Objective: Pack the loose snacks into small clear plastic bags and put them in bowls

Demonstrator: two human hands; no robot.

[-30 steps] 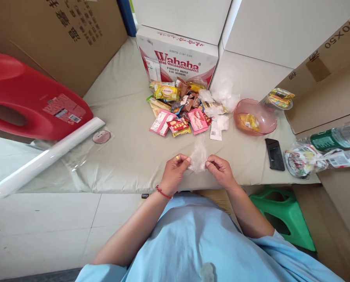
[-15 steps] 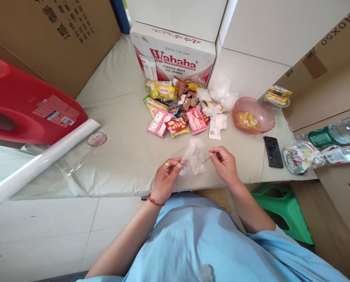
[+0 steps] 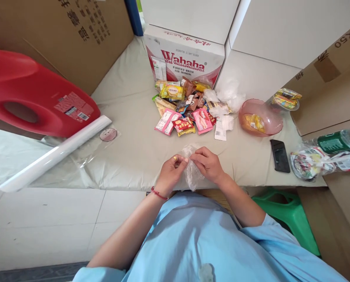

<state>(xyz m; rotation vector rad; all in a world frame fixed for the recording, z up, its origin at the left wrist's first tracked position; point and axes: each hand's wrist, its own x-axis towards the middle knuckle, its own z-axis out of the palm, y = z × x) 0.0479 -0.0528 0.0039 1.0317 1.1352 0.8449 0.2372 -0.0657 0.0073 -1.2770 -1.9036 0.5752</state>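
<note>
A crumpled transparent plastic bag [image 3: 192, 178] hangs between my hands over the table's front edge. My left hand [image 3: 174, 171] pinches its left side, thumb against the fingers, with a ring on one finger and a red cord at the wrist. Close beside it, my right hand [image 3: 208, 164] is closed, thumb and fingertips pinched on the bag near its top. The two hands' fingertips nearly meet, and they hide part of the plastic. Beyond lies a heap of snack packets, with a pink wafer packet [image 3: 202, 120] and a red-and-yellow packet [image 3: 184, 126] nearest.
A pink glass bowl [image 3: 273, 120] holds yellow packets; a phone [image 3: 280, 156] lies right of my hands. Crumpled plastic bags [image 3: 230, 96] sit by the heap. At left are a red jug [image 3: 42, 94] and a white film roll [image 3: 57, 152]. A Wahaha box [image 3: 183, 58] stands behind.
My hands have come together; the right moved left to the bag, which now bunches and hangs lower. A thin strand seen earlier at the right fingertips no longer shows. The view has shifted slightly.
</note>
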